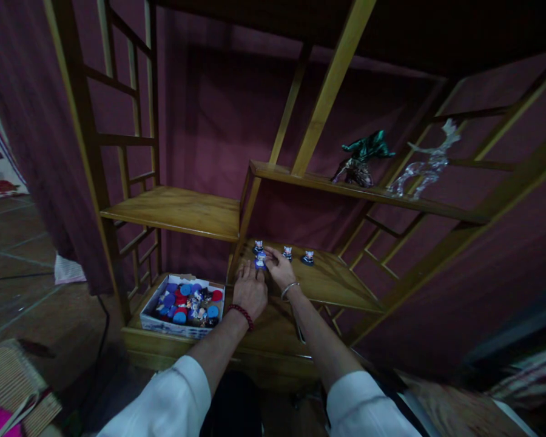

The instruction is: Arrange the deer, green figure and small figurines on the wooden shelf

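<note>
On the middle right shelf [337, 279], a small blue-and-white figurine [261, 261] stands between my hands. The fingertips of my right hand [279, 270] pinch its right side. Just below and left of it, my left hand [251, 294] rests with its fingers stretched out toward the shelf's left end; whether it touches the figurine I cannot tell. Behind the held piece is a dark-based figurine [258, 246]. Two similar ones stand to the right, one figurine [287, 252] partly behind my right hand and another figurine [308, 258] farther along.
At lower left, an open box [182, 331] holds many small figurines and coloured discs. A bare wooden shelf [177, 209] is above it. On the upper right shelf stand a green-and-brown sculpture [361, 159] and a clear deer figure [425, 164]. Wooden uprights frame the shelves.
</note>
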{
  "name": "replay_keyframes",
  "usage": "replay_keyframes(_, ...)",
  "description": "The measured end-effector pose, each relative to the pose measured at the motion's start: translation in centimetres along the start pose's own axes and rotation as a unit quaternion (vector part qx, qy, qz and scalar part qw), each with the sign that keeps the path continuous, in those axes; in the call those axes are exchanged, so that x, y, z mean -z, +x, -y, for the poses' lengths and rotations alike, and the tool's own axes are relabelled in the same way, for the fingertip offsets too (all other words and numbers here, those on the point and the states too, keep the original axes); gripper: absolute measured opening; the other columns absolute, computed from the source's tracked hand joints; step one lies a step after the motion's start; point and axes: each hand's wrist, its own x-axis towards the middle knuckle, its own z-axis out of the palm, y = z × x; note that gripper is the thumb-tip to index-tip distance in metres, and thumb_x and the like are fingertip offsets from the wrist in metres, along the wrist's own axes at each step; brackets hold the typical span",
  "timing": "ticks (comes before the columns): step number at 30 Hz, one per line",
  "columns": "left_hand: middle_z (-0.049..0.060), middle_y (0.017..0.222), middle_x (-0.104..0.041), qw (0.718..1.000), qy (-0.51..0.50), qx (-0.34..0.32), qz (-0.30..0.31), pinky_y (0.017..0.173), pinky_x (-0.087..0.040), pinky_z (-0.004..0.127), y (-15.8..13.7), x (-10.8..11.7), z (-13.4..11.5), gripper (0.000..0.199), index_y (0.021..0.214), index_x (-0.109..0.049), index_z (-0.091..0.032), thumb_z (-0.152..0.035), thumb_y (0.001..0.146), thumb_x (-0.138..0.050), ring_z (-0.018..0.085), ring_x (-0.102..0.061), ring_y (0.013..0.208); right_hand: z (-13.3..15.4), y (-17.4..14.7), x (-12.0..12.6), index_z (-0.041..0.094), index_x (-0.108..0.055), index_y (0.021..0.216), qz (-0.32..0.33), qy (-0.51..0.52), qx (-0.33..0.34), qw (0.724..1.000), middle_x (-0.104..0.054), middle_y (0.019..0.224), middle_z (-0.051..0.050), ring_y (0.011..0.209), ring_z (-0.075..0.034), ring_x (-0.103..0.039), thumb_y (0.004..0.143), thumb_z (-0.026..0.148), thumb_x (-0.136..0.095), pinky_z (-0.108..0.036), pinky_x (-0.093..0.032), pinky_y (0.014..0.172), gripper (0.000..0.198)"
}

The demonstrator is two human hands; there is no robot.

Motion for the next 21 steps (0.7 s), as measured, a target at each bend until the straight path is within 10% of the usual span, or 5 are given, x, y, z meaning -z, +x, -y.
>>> replay_keyframes(21,0.019,0.121,-0.046,1.000,-0.007,-0.002,-0.006,0.095,-0.028,0.044,-0.05,-0.63,0.12,0.040,0.115,-0.046,-0.006,-0.020,0.079,-0.036,0.026,-0.035,0.118,-0.16,-0.35,-0.07,0.021,-0.058,0.103,0.025,-0.040,-0.002,0.999,-0.062,0.083,0.000,0.072,-0.011,-0.055,0.067,0.020,-0.055,-0.023,-0.047,0.071,0.036)
